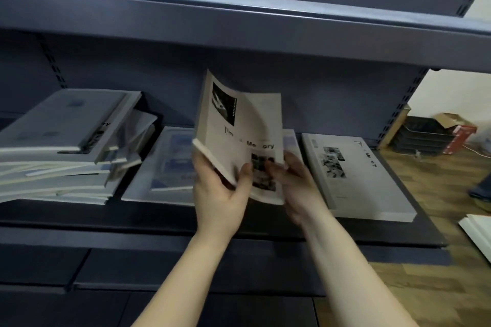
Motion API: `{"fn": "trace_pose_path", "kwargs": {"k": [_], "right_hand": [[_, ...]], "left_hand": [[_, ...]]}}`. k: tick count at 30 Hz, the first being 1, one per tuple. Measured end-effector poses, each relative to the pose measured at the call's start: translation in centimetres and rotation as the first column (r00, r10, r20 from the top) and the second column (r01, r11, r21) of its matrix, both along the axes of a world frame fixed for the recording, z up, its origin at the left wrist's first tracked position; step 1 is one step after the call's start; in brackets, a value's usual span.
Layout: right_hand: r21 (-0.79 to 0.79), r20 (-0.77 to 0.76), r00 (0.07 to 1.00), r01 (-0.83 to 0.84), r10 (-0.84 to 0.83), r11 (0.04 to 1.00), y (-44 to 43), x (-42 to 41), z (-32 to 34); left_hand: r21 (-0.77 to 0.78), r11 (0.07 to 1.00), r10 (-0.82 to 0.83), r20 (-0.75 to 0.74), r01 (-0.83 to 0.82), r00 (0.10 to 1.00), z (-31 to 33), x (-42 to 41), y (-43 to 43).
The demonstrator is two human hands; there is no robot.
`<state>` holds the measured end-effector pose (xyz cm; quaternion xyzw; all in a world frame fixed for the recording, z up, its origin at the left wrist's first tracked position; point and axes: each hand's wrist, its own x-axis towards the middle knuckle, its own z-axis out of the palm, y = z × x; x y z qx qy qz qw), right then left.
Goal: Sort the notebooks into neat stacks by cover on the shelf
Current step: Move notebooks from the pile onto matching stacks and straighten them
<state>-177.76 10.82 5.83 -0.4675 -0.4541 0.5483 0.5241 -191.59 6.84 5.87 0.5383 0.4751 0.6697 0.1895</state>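
Above the middle of the dark blue metal shelf [159, 216], a pale grey softcover notebook [239, 127] is held tilted in both hands. The left hand [220, 194] has its fingers clamped round the lower left corner, and the blurred right hand [296, 183] seems to pinch the lower right edge. Beneath lies a blue-covered notebook stack [164, 167], between a messy notebook pile [58, 146] at the shelf's left end and a neat grey notebook stack [358, 180] at its right.
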Motion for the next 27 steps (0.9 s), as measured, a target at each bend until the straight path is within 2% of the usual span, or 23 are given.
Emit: {"fn": "trace_pose_path", "kwargs": {"k": [3, 7, 10, 12, 14, 17, 20, 27], "right_hand": [[0.094, 0.033, 0.994, 0.101, -0.104, 0.990, 1.0, 4.0, 0.5], [0.042, 0.049, 0.972, 0.228, -0.230, 0.973, 1.5, 10.9, 0.5], [0.019, 0.119, 0.951, 0.286, -0.287, 0.958, 1.5, 15.7, 0.1], [0.020, 0.175, 0.934, 0.312, -0.311, 0.950, 1.3, 18.3, -0.1], [0.027, 0.240, 0.912, 0.338, -0.334, 0.941, 1.0, 20.6, -0.5], [0.060, 0.339, 0.873, 0.353, -0.352, 0.934, 0.7, 23.1, -1.3], [0.100, 0.430, 0.822, 0.368, -0.373, 0.925, 0.5, 24.6, -1.9], [0.163, 0.635, 0.627, 0.463, -0.452, 0.871, 0.8, 26.7, -3.7]], "left_hand": [[-0.067, 0.992, -0.111, -0.057, 0.107, 0.992, -0.8, 1.0, 0.1], [-0.170, 0.970, -0.222, -0.301, 0.177, 0.928, -2.0, 1.8, 0.5], [-0.158, 0.981, -0.184, -0.585, 0.111, 0.790, -3.1, 2.5, 0.7], [-0.160, 0.984, -0.172, -0.709, 0.082, 0.684, -3.8, 3.2, 0.7], [-0.234, 0.970, -0.227, -0.750, 0.072, 0.621, -4.6, 3.9, 0.6], [-0.322, 0.945, -0.299, -0.761, 0.066, 0.576, -5.5, 4.8, 0.7], [-0.307, 0.950, -0.284, -0.788, 0.050, 0.546, -5.9, 5.5, 0.8], [-0.279, 0.960, -0.236, -0.836, -0.014, 0.496, -6.5, 6.1, 1.5]]}}
